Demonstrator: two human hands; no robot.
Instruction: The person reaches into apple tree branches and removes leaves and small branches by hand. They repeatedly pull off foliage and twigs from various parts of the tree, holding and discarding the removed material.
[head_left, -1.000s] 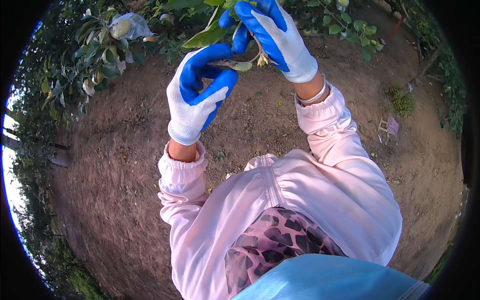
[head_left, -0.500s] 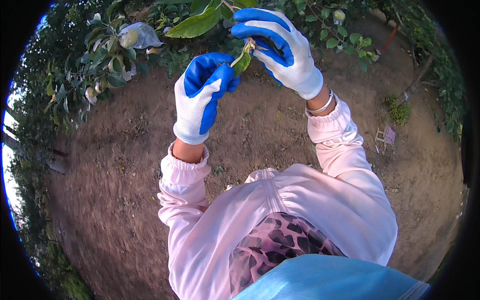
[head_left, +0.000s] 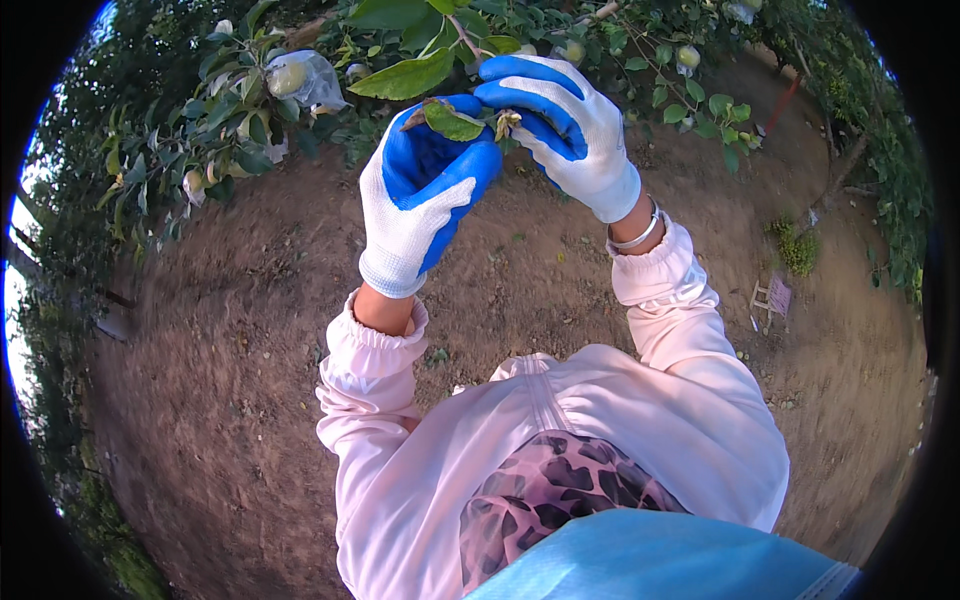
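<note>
Leaf [head_left: 452, 122] lies over the half-curled left hand [head_left: 415, 195], seemingly cupped to support it; the right hand [head_left: 590, 140] curls beside a withered tuft [head_left: 507, 124]; whether either grips cannot be told.

Those gloves [head_left: 392, 228] are white knit cloth, their blue coating smooth and rubbery-looking. The bracelet [head_left: 637, 239] has a pale, metallic-looking shine. Thin, softly creased fabric makes the pink jacket [head_left: 640, 420]; that bag [head_left: 323, 83] is glossy clear plastic, the soil [head_left: 220, 380] matt and rough.
</note>
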